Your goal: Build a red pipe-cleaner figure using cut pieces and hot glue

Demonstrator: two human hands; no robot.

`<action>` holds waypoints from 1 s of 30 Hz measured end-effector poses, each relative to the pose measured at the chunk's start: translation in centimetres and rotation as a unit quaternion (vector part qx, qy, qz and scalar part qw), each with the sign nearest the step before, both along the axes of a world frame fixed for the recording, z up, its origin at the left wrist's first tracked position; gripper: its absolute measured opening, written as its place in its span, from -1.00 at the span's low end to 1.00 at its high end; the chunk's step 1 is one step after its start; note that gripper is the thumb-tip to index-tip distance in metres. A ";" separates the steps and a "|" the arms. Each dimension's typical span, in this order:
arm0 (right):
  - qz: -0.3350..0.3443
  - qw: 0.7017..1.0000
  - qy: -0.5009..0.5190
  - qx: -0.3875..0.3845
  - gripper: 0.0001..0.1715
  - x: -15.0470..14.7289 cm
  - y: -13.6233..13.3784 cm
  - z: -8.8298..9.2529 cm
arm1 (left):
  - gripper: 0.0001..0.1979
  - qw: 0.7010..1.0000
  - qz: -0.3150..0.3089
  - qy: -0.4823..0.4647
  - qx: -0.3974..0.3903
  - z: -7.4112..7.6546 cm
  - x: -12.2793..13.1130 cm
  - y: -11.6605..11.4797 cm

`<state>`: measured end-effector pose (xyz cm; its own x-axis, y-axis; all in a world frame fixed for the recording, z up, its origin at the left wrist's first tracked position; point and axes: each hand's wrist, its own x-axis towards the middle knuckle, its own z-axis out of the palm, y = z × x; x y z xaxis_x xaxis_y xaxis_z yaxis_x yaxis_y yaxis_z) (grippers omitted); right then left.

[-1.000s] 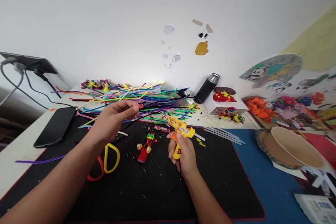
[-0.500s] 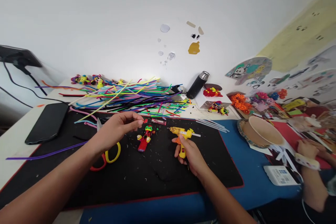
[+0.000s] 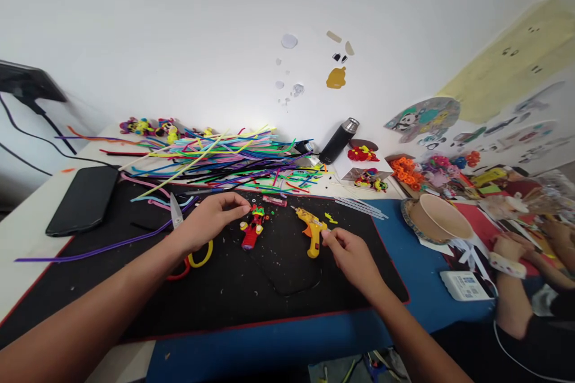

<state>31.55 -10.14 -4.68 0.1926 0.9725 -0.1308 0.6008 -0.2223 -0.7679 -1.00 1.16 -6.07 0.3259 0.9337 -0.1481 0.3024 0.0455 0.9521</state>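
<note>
In the middle of the frame one red figure (image 3: 250, 237) lies on the black mat (image 3: 215, 305). Its long axis goes nearly up and down, and the green-topped head points to the top of the frame, leaning a little to the right. The left hand (image 3: 210, 219) is at its upper left, with thumb and forefinger closed on one tiny red piece (image 3: 253, 207) just beside the head; I cannot say if these two touch. Right of the centre lies one yellow glue gun (image 3: 311, 228), its nozzle toward the upper left and its handle toward the bottom. The right hand (image 3: 353, 254) is at its back side, fingers half curled; whether they have hold of it, I cannot tell.

I count also one pair of scissors (image 3: 175, 211), one phone (image 3: 84, 200) at the left and one black flask (image 3: 338, 142), tilted, above the gun. The clear sticks (image 3: 362, 208) beside the mat are several. A heap of coloured pipe cleaners (image 3: 224, 158) spreads on the white bench (image 3: 27, 239) behind. The left forearm passes over the scissors and hides part of them, and a thin cable (image 3: 287, 295) bends below the gun. At the right edge is another person's arm (image 3: 512, 299)
</note>
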 end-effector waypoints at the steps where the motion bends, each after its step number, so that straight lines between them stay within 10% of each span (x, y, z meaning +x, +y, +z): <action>1: 0.008 0.999 0.045 -0.006 -0.42 -0.9 -0.2 0.1 | -0.46 1.000 -0.006 0.000 -0.001 -0.2 0.0 0.1; 10: 0.138 0.975 0.100 -0.142 -0.59 -9.5 2.2 -3.5 | -0.55 0.999 -0.032 0.019 0.002 -1.6 -0.3 0.2; 30: 0.133 0.987 -0.047 -0.078 -0.74 -13.6 3.9 -3.8 | -0.49 0.969 0.014 -0.144 -0.199 -2.4 0.1 -0.2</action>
